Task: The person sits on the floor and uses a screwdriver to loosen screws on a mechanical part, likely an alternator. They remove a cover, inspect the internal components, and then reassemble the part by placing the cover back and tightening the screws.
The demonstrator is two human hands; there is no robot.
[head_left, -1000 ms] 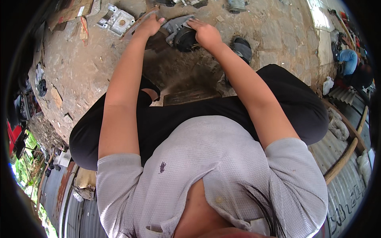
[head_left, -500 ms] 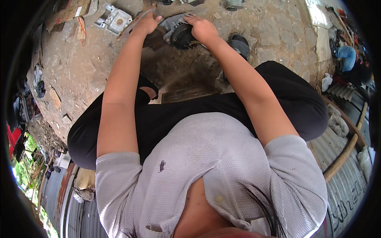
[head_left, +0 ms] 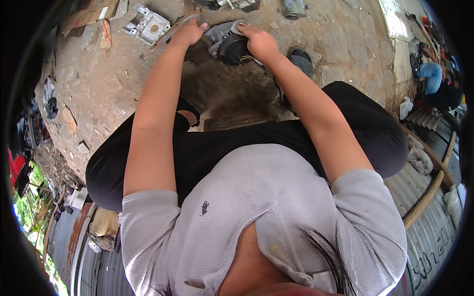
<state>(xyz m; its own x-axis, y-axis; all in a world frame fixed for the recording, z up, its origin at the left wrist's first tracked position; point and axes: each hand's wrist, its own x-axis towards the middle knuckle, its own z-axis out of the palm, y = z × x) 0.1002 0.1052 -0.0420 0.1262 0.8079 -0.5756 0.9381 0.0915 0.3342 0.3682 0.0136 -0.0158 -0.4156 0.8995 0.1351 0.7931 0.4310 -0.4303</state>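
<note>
Head view: the person's left hand (head_left: 188, 33) lies over a flat brown-edged piece (head_left: 170, 35) on the rough, dirt-stained floor (head_left: 340, 52), its thumb pointing right. The underside of its grip is hidden, so I cannot tell whether the fingers are clamped on the piece. The right hand (head_left: 261, 44) has its fingertips touching the upper edge of a grey metal machine part with a round black centre (head_left: 229, 47); whether that grip closes around the edge, I cannot tell. The machine part sits between the two hands, with thin yellowish wires (head_left: 253, 58) at its right side.

Left of the brown-edged piece lies a silver metal casting with a round hole (head_left: 147, 24). A dark shoe (head_left: 300, 62) is near the right wrist, and a dull grey cylindrical object (head_left: 294, 8) stands farther off. A dark wooden board (head_left: 239, 120) lies just beyond the person's black trousers (head_left: 237, 138).
</note>
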